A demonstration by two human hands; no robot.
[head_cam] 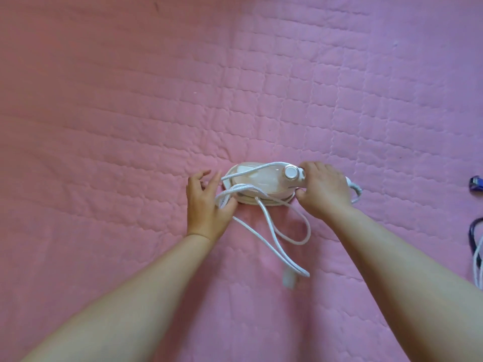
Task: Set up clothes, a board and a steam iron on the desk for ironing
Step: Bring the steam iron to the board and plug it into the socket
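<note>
A small white steam iron [257, 182] lies on its soleplate on a pink quilted cover [130, 100], nose to the left, with a round dial near its handle. Its white cord [277, 236] is looped over the body and trails toward me, ending in a white plug [289, 279]. My right hand [324, 189] grips the handle end of the iron. My left hand [206, 205] is at the iron's nose, thumb and palm pinching a loop of the cord while the fingers spread upward. No clothes or board are in view.
The pink quilted cover fills nearly the whole view. At the right edge sit a dark blue object [476, 182] and a dark cable with a white cord [477, 246].
</note>
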